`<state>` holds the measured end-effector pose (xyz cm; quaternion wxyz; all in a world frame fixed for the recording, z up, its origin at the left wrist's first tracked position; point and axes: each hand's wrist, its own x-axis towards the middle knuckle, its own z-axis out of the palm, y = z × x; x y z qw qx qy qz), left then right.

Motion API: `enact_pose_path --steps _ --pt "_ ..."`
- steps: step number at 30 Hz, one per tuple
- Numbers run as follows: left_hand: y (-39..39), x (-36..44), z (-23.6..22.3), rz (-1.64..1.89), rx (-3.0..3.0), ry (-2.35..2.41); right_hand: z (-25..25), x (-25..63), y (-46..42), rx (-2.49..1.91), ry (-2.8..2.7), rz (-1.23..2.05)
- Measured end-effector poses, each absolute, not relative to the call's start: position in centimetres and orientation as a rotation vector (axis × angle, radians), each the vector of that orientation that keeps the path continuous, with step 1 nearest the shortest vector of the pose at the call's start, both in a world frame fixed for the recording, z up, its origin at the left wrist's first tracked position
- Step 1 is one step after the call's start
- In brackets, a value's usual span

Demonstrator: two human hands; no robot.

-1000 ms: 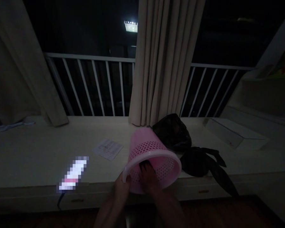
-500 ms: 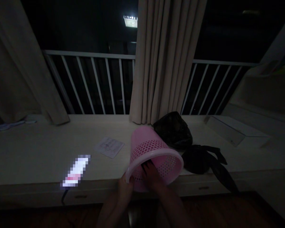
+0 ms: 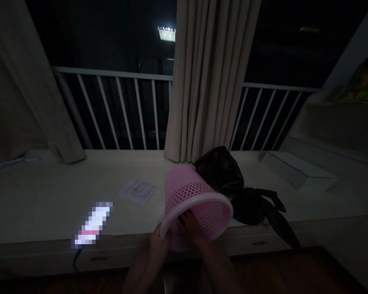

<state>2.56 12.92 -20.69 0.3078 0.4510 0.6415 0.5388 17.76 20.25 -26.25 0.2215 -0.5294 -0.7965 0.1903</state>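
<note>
A pink perforated plastic basket (image 3: 184,188) lies tilted on a pale window ledge (image 3: 49,196), its mouth turned toward me. My left hand (image 3: 158,245) grips the near left part of the rim. My right hand (image 3: 191,228) reaches inside the basket mouth; its fingers curl over something dark inside that I cannot make out in the dim light. Two black plastic bags (image 3: 221,169) lie just right of the basket, one bunched, the other (image 3: 257,206) flat with trailing handles.
A sheet of paper (image 3: 137,192) lies on the ledge left of the basket, and a blurred lit object (image 3: 92,226) with a cable sits near the front edge. A beige curtain (image 3: 208,77) hangs behind, before a white railing (image 3: 110,110). A flat white box (image 3: 297,171) rests at the right.
The view has shifted slightly. My right hand has drawn back a little toward the basket's mouth; the left hand still holds the rim.
</note>
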Motion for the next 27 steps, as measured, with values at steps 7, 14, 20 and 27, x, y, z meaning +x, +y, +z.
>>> enact_pose_path --steps 7,14,20,27 --pt "13.1 2.8 -21.1 1.447 1.151 1.736 -26.7 17.6 20.0 -1.491 -2.198 0.559" --pt "11.6 2.5 -21.6 1.342 1.288 1.703 -25.9 18.9 19.2 -1.414 -2.249 0.645" --pt "11.3 3.0 -21.3 1.284 1.300 1.707 -24.6 19.5 18.6 -1.438 -2.187 0.794" --pt "11.0 2.6 -20.3 1.225 1.309 1.658 -24.9 20.2 18.3 -1.423 -2.288 0.728"
